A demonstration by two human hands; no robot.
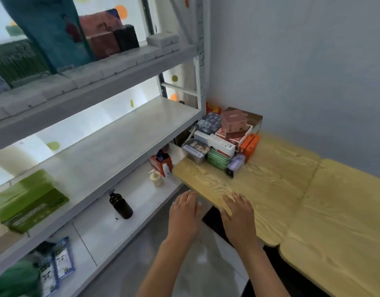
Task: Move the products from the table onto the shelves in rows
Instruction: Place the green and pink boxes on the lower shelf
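Head view: product boxes [227, 140] (labels unreadable).

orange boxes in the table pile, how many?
2: orange boxes side by side at the pile's right edge on the wooden table. Others may be hidden.

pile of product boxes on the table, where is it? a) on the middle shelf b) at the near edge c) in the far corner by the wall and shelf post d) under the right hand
c: the pile of product boxes sits at the far end of the table, against the wall beside the shelf post, well beyond both hands.

Wood-grain table [281, 189], glossy white shelves [120, 133]
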